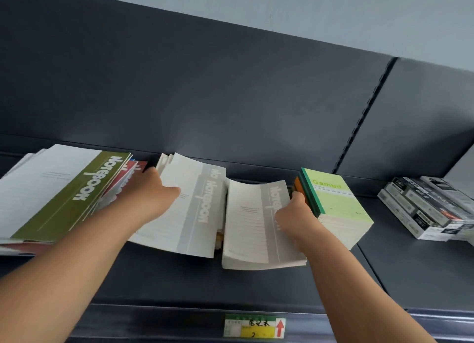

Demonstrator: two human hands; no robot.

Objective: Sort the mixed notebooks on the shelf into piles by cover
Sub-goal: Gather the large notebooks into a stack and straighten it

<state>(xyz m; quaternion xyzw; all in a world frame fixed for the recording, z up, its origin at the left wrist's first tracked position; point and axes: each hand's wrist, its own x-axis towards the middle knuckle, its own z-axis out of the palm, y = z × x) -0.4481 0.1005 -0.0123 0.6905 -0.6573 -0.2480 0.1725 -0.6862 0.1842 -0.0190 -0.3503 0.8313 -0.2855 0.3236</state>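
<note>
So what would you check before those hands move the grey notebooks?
1. Left hand holds left grey stack: ok, thumb over its cover.
2. Right hand holding right grey stack: cannot tell, fingers hidden.
3. Grey covers match: ok.
4. Olive pile sorted: not ok, red covers beneath.
5. Gambu pile steady: cannot tell, it leans.
6. Bare shelf in front: ok.

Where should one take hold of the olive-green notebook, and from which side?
Probably its near edge, from the front: the olive-green notebook lies topmost on the left pile with that edge free, while the left hand crowds its right side.
</note>
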